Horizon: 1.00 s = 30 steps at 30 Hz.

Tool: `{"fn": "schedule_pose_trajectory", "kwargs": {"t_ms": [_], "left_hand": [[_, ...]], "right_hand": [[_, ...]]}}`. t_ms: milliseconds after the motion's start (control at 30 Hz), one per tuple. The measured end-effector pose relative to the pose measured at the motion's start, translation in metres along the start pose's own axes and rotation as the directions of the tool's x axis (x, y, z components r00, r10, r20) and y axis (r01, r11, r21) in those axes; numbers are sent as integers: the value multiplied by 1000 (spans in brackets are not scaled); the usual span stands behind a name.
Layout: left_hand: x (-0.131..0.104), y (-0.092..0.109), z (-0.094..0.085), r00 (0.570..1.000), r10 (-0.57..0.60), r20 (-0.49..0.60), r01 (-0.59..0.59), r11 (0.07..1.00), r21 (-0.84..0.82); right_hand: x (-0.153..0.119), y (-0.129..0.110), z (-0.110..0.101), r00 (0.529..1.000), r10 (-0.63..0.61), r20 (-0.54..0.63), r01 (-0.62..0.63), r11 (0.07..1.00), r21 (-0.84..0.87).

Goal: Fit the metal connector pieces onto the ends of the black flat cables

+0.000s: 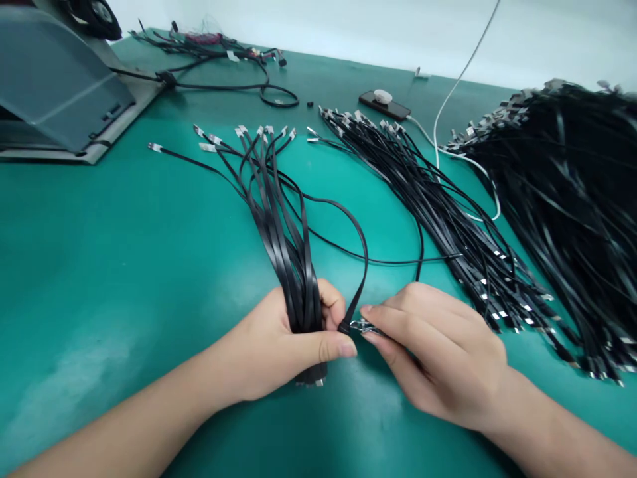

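My left hand (298, 332) is closed around a bundle of flat black cables (301, 285) whose metal-tipped ends poke out below the palm. From the bundle's far side the cables fan out over the table, each with a pale connector tip. One cable (362, 279) loops to the right, and its dark plug end sits beside my left fingertips. There it meets a small metal connector (363, 325), pinched between the thumb and index finger of my right hand (438, 352). Whether the two ends are joined I cannot make out.
More black cables (418, 186) lie right of centre, with a larger heap (572, 172) beyond. A phone (384, 105) with a white cord (438, 133) is at the back. Tangled wires (213, 50) and a grey machine (54, 86) occupy the far left of the green table (124, 279).
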State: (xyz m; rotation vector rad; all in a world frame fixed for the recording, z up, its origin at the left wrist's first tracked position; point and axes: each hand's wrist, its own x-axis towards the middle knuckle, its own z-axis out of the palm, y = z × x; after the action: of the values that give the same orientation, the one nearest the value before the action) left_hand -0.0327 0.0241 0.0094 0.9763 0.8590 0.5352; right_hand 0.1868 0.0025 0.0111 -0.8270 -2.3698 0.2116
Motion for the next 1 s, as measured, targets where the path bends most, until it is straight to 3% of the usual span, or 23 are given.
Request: {"fn": "schedule_pose_trajectory", "kwargs": {"t_ms": [167, 333, 467, 567, 667, 733, 800, 867, 1000], "left_hand": [[0, 0, 0, 999, 33, -18, -32, 996, 86], [0, -3, -1, 998, 50, -27, -47, 995, 89], [2, -9, -3, 997, 81, 15, -81, 995, 58], [2, -12, -4, 996, 85, 38, -87, 995, 43], [-1, -11, -6, 994, 104, 27, -105, 994, 38], [-3, -8, -9, 992, 114, 55, -116, 993, 26], [-5, -6, -12, 989, 105, 102, -108, 994, 28], [-5, -5, -14, 986, 91, 137, -98, 994, 44], [-1, -7, -13, 987, 130, 92, -141, 982, 123]], "right_hand": [[0, 0, -4, 1000, -5, -11, 5, 1000, -25], [2, 0, -10, 981, 7, -192, -8, 1000, -2], [6, 0, -3, 995, -85, -56, 92, 986, 140], [7, 9, 4, 995, 88, -45, -83, 991, 104], [7, 28, 2, 918, 356, -176, -384, 909, -165], [8, 37, -1, 888, 393, -237, -445, 863, -237], [8, 38, -4, 903, 359, -234, -400, 903, -156], [9, 31, -3, 923, 355, -149, -353, 935, 38], [8, 10, 3, 920, 368, 133, -390, 828, 403]]}}
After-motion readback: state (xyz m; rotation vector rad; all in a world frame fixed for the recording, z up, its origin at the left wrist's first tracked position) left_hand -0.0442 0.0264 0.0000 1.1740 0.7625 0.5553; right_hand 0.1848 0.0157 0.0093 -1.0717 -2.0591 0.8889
